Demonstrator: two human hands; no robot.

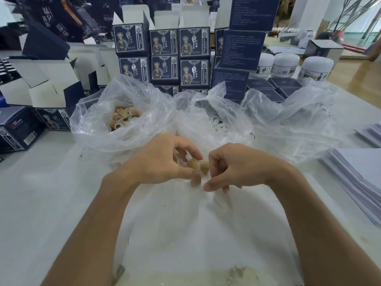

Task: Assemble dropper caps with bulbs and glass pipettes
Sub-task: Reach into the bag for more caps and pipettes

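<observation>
Nearest the camera, a clear plastic bag (185, 234) lies spread on the white counter (41, 203) between the person's two bare forearms, with a small blurred heap of pale pieces at its near edge. Above it the two hands meet. The left hand (162, 159) curls its fingers around a tan, bamboo-look cylindrical dropper cap (193, 165) with a white rubber bulb (188, 157) showing at its far end. The right hand (233, 168) has a pinching grip on a second tan cap (205, 167) that touches the first. Motion blur hides which way the caps' long axes run, and whether a glass pipette is there cannot be told.

Behind the hands stand three open clear bags. The left bag (123, 120) holds a pile of tan caps; the middle bag (214, 120) holds small white bulbs; the contents of the right bag (299, 120) cannot be made out.

Farther back, dark blue printed cartons (165, 56) are stacked in rows, with opened cartons (45, 87) to the left. White round jars (285, 65) stand at the right, and stacks of white paper sheets (358, 174) lie along the right edge of the counter.
</observation>
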